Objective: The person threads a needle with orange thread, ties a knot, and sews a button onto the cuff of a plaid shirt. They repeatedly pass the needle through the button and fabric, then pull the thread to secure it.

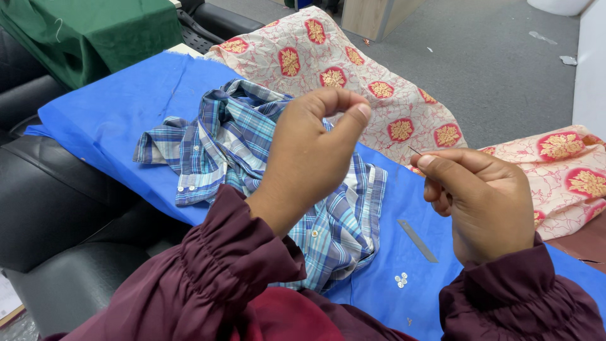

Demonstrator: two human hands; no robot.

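While both maroon sleeves (233,271) fill the bottom of the view, the two hands are raised above a blue cloth (120,120) spread over the tabletop. Nearest on that cloth lie a few small white buttons (401,280) and, just beyond them, a thin grey metal strip (417,240). To the right, the right hand (481,202) is curled closed, its thumb and forefinger pinching a needle (415,151) whose tip points up and left. To the left, the left hand (309,151) is held a little higher, thumb and forefinger tips pressed together in a narrow pinch; whether a thread runs between them I cannot tell. Under and behind this hand, a blue plaid shirt (221,145) lies crumpled on the blue cloth, its buttoned placket showing at the left. Farther back, a cream fabric (353,69) with red and gold medallions drapes across the far edge and reappears at the right. At the far left, a green cloth (95,35) lies over a black chair (50,196), with grey floor (499,69) beyond.
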